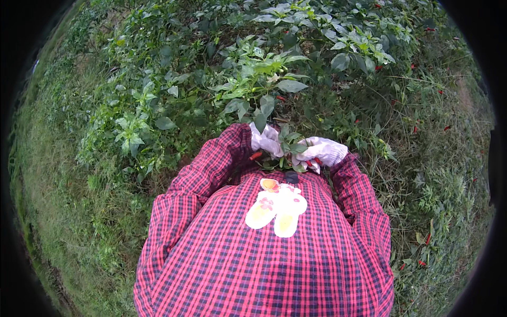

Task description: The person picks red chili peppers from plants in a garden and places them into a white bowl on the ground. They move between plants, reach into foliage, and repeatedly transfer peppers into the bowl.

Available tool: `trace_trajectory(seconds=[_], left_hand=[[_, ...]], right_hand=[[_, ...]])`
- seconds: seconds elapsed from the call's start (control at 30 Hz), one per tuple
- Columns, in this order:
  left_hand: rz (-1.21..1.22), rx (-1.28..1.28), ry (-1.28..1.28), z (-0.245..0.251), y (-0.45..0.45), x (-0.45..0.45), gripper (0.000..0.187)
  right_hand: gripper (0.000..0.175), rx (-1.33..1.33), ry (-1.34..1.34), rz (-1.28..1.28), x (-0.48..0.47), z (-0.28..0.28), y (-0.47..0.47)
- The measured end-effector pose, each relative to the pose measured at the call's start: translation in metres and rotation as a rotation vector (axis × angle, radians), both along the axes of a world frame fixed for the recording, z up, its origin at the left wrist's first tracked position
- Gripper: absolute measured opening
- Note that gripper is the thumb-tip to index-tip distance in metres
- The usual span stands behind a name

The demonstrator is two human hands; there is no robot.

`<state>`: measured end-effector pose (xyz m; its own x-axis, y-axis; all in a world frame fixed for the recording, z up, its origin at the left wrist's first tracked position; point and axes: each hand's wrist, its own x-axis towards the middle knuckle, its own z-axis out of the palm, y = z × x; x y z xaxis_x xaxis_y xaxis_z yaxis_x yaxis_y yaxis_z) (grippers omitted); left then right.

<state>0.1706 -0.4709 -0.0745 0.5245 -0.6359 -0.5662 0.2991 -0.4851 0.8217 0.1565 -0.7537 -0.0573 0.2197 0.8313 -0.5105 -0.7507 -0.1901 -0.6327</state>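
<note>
In a white glove, my left hand (266, 139) is close against a leafy pepper sprig (292, 139), with a red chili pepper (256, 155) just below its fingers. My right hand (320, 152), gloved the same way, is curled around several red chili peppers (317, 161) at the other side of the sprig. The two hands are near each other, low in front of my checked garment. Leaves hide part of the left fingers, so its exact hold cannot be told.
Chili pepper plants (253, 75) with green leaves spread ahead and to the left. Dry grass and weeds (431, 158) cover the ground at the right, dotted with several red peppers (422, 263). Leafy branches (291, 86) hang just beyond my hands.
</note>
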Motion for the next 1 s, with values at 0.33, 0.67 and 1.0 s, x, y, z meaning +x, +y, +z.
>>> trace_trajectory(seconds=[0.33,0.67,1.0], left_hand=[[0.691,0.433,-0.840,0.084,-0.019,0.006,0.039],[0.254,-0.188,-0.127,0.112,-0.101,-0.031,0.057],[0.442,-0.288,0.044,0.058,-0.089,-0.027,0.030]], right_hand=[[0.036,0.250,0.235,-0.915,-0.051,-0.025,-0.054],[0.041,0.438,0.208,-0.955,-0.089,0.022,-0.033],[0.020,0.120,0.264,-1.054,-0.100,0.016,-0.060]])
